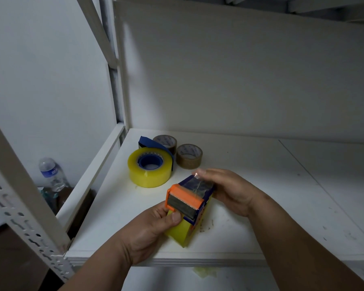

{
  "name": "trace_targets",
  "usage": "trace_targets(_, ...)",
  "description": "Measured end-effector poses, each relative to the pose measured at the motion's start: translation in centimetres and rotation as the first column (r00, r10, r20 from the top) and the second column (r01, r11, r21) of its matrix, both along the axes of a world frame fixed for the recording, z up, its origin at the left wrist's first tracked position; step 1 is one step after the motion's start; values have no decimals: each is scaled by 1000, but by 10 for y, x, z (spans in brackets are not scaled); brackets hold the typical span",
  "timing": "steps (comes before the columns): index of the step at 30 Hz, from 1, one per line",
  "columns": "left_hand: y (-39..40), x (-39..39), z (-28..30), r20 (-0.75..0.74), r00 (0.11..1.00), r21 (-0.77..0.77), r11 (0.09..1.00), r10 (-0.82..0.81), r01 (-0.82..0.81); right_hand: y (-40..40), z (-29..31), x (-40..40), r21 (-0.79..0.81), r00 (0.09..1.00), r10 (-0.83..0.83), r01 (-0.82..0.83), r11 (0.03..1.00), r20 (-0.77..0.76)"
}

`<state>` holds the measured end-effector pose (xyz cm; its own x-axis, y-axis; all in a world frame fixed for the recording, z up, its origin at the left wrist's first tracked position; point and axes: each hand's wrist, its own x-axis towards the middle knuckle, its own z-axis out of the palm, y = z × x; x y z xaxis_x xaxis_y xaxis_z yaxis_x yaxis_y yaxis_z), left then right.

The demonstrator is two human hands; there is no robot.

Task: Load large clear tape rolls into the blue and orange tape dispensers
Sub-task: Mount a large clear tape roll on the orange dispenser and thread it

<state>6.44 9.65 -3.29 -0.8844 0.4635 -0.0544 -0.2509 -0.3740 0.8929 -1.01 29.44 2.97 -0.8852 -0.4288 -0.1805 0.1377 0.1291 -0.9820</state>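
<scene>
A blue and orange tape dispenser (189, 203) with a large clear yellowish roll in it stands on the white shelf (261, 206) near its front edge. My left hand (156, 225) grips the roll and the dispenser's near side, thumb up by the orange cutter. My right hand (229, 190) rests with straight fingers over the dispenser's far end, where a strip of clear tape lies across the blue top. Behind them lies a second large clear tape roll (149, 167) with a blue dispenser frame (156, 144) around it.
Two brown tape rolls (189, 156) stand at the back, near the second clear roll. The shelf's white uprights (118, 66) rise on the left. A water bottle (51, 173) stands below, left of the shelf. Scraps of tape lie under the shelf's front edge.
</scene>
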Motion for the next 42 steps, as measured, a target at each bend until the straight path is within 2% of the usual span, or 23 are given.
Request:
trace_targets(2, 1, -1, 2, -14, 1000, -6, 1000, -2, 2, 3, 3, 1, 0, 992, 125, -125, 992, -7)
trace_targets(4, 1, -1, 2, -22, 1000, -11, 1000, -14, 14, 4, 2, 3, -11, 986, 168, -168, 986, -1)
trace_targets(9, 0, -3, -2, -9, 999, -10, 999, -39, 39, 10, -6, 4, -129, 989, 149, -146, 981, 12)
trace_targets(14, 0, -3, -1, 6, 999, -21, 999, -34, 34, 16, -15, 3, -248, 995, 11, 15, 969, 103)
trace_targets(23, 2, -3, 1, 31, 999, -9, 999, -35, 36, -6, -19, -2, -17, 959, -279, 280, 960, 43)
trace_targets(26, 1, -2, 1, 39, 999, 0, 1000, -23, 23, -6, -20, -4, 16, 955, -296, 296, 955, 23)
trace_targets(28, 1, -2, 0, 46, 999, 11, 1000, -12, 12, -5, -23, -5, -58, 955, -289, 293, 954, 65)
trace_targets(30, 2, -3, 0, 44, 999, 12, 1000, -4, 4, -2, -23, -5, -135, 972, -214, 225, 965, 93)
trace_targets(33, 5, -4, 2, 31, 1000, -5, 1000, 6, -6, 3, -27, -4, -122, 991, -126, 131, 984, 49)
trace_targets(36, 7, -7, 1, 33, 999, -37, 998, 41, -40, 6, -34, -7, -89, 947, -290, 304, 949, 136)
trace_targets(39, 10, -8, 2, 40, 996, -76, 994, 78, -75, 8, -35, -5, -11, 869, -493, 494, 869, 36)
trace_targets(42, 17, -11, 8, 50, 986, -119, 981, 157, -151, 6, -28, 1, -23, 878, -459, 461, 887, -135)
